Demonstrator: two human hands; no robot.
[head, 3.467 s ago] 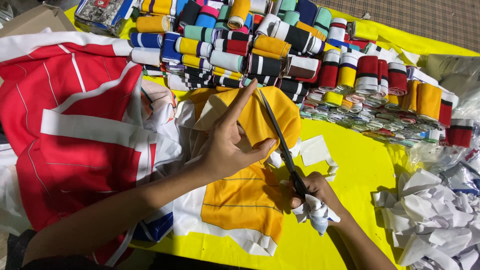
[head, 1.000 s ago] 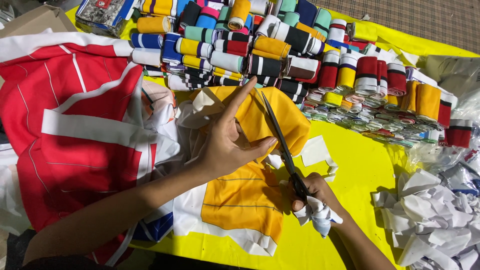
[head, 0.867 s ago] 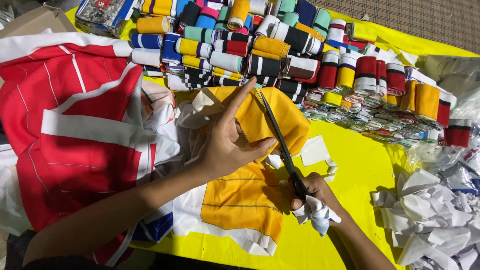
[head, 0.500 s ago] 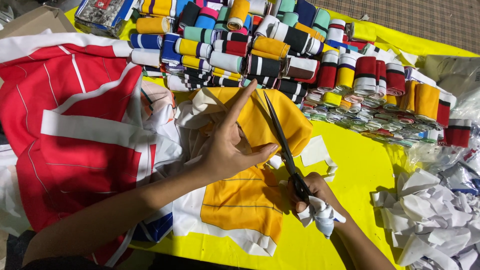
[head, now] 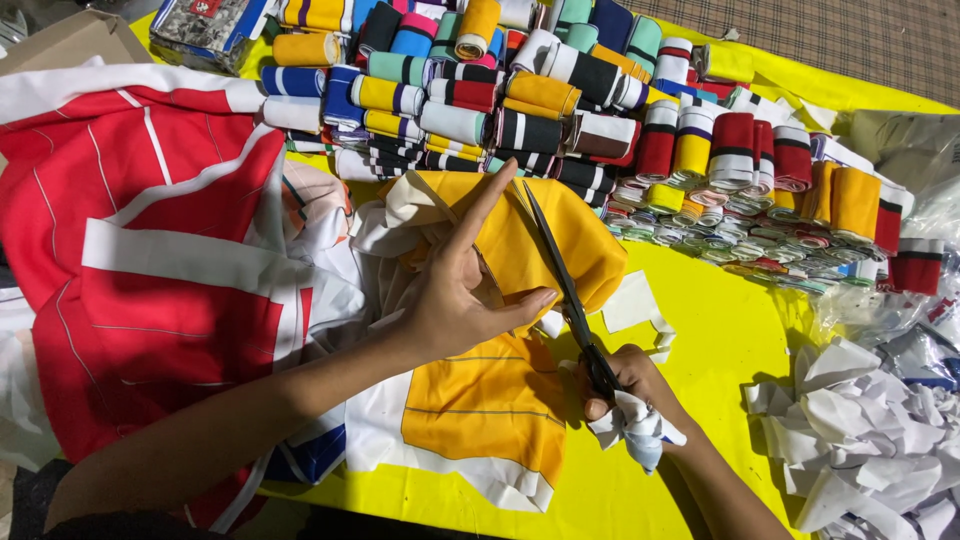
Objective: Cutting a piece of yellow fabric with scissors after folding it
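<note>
Centre frame: left hand [head: 455,295] pressed flat, fingers spread, on yellow fabric [head: 520,250]; right hand [head: 625,385] clamped on scissors [head: 565,290], white scrap bunched in the palm. Risk judged: thumb beside blades, could get nicked; bunched fold could skew cut

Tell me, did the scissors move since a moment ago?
Yes, a little. The scissors have slid forward along the yellow cloth, their tip now nearer the rolled ribbing at the far side. The right hand holds them; the left hand presses the cloth.
</note>
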